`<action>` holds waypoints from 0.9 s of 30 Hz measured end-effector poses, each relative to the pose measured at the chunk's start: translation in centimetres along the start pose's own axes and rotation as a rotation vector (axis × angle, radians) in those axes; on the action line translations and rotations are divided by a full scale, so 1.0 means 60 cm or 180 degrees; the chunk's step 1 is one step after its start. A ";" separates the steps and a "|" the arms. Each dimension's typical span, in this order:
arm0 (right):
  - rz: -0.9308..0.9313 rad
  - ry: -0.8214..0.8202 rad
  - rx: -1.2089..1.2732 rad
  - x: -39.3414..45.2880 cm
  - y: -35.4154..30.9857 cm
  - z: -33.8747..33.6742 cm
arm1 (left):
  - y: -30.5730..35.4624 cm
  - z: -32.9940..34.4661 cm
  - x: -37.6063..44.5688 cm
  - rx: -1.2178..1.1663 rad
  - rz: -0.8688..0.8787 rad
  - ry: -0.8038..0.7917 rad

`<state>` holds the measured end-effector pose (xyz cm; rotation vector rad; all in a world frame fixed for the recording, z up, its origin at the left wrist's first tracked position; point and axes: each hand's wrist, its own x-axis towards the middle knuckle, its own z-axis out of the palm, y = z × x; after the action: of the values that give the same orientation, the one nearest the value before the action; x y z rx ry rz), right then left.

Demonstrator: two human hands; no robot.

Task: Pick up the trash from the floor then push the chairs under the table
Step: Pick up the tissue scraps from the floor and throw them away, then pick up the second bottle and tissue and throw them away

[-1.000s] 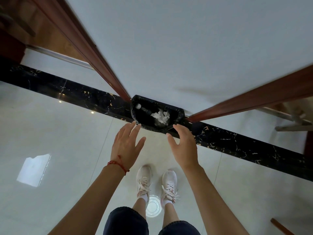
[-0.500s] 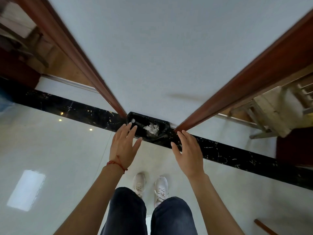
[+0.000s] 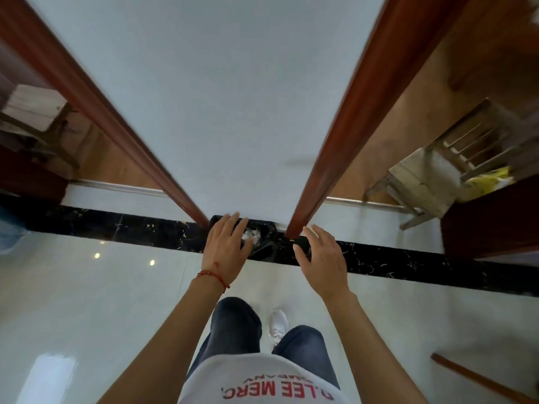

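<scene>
- Black plastic-lined trash bin [image 3: 264, 240] sits on the floor at the foot of the white wall panel [image 3: 221, 106], on the black gold-veined marble floor strip [image 3: 116, 228], between the bases of two reddish-brown wooden door frames [image 3: 358, 112].
- White crumpled paper trash [image 3: 251, 235] lies inside the bin, partly hidden by the left hand.
- Left hand [image 3: 226, 249], red string bracelet [image 3: 212, 274] at the wrist, held out over the bin's left side; fingers [image 3: 233, 223] straight and spread, holding nothing. Cannot tell if it touches the rim.
- Right hand [image 3: 322, 258] held out just right of the bin, over the marble strip near the right frame's base; fingers [image 3: 318, 234] relaxed, slightly spread, holding nothing.
- Pale weathered wooden chair [image 3: 431, 182] stands through the right doorway on a brown floor, beside a dark red-brown piece of furniture [image 3: 490, 217]; something yellow [image 3: 490, 179] lies by the chair, too blurred to identify.
- Another pale wooden chair or stool [image 3: 35, 112] through the left doorway, blurred.
- Glossy pale tile floor [image 3: 87, 301] carries the person's white sneaker [image 3: 278, 322]; dark jeans [image 3: 233, 325] and white T-shirt with red lettering [image 3: 262, 383] at the bottom edge.
- Reddish wooden stick [image 3: 478, 380] lies on the tile near the bottom right corner.
</scene>
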<state>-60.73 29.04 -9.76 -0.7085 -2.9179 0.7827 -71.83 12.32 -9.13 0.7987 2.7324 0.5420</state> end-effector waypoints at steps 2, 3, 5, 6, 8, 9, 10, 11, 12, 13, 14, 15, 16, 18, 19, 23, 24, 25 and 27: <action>0.0184 0.0066 -0.0015 -0.013 0.003 -0.004 | 0.006 -0.001 0.004 0.0084 0.0169 -0.0139; 0.0290 0.0119 -0.0020 -0.021 0.003 -0.007 | 0.008 -0.002 0.008 0.0127 0.0281 -0.0226; 0.0533 0.0310 -0.0004 -0.039 0.004 -0.011 | 0.015 -0.001 0.018 0.0195 0.0561 -0.0398; 0.0657 0.0427 0.0020 -0.050 0.004 -0.013 | 0.019 -0.001 0.023 0.0230 0.0708 -0.0472; 0.0934 0.0624 0.0048 -0.075 0.003 -0.013 | 0.023 -0.002 0.032 0.0284 0.1013 -0.0586; 0.1085 0.0670 0.0032 -0.087 0.004 -0.011 | 0.025 -0.002 0.036 0.0312 0.1172 -0.0635; 0.1268 0.0722 0.0012 -0.104 0.004 -0.010 | 0.029 0.000 0.040 0.0355 0.1368 -0.0707; 0.1409 0.0740 0.0003 -0.117 0.003 -0.008 | 0.031 0.002 0.043 0.0396 0.1512 -0.0755; 0.1513 0.0725 0.0005 -0.128 0.003 -0.006 | 0.033 0.003 0.046 0.0439 0.1613 -0.0776; 0.1656 0.0756 0.0011 -0.143 0.001 -0.005 | 0.039 0.005 0.047 0.0479 0.1767 -0.0809; 0.1809 0.0816 0.0026 -0.158 -0.002 -0.005 | 0.046 0.007 0.047 0.0522 0.1926 -0.0860; 0.1948 0.0883 0.0044 -0.174 -0.006 -0.006 | 0.053 0.010 0.045 0.0535 0.2049 -0.0917; 0.2082 0.0957 0.0054 -0.191 -0.011 -0.007 | 0.061 0.012 0.042 0.0516 0.2169 -0.0975; 0.2339 0.1125 0.0041 -0.229 -0.020 -0.007 | 0.084 0.017 0.031 0.0484 0.2454 -0.1101; 0.2477 0.1188 0.0028 -0.249 -0.023 -0.008 | 0.098 0.019 0.022 0.0516 0.2622 -0.1152; 0.3016 0.1225 -0.0047 -0.331 -0.026 -0.007 | 0.151 0.038 -0.018 0.0531 0.3303 -0.1226; 0.3147 0.1273 -0.0075 -0.355 -0.028 -0.006 | 0.166 0.042 -0.032 0.0547 0.3455 -0.1271; 0.3266 0.1325 -0.0108 -0.379 -0.029 -0.006 | 0.181 0.047 -0.046 0.0566 0.3612 -0.1302; 0.3524 0.1413 -0.0155 -0.430 -0.035 -0.005 | 0.210 0.061 -0.079 0.0569 0.3911 -0.1369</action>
<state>-38.48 16.24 -6.44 -2.1951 -1.9801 0.4478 -60.86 20.58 -6.60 2.2875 1.6506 0.2405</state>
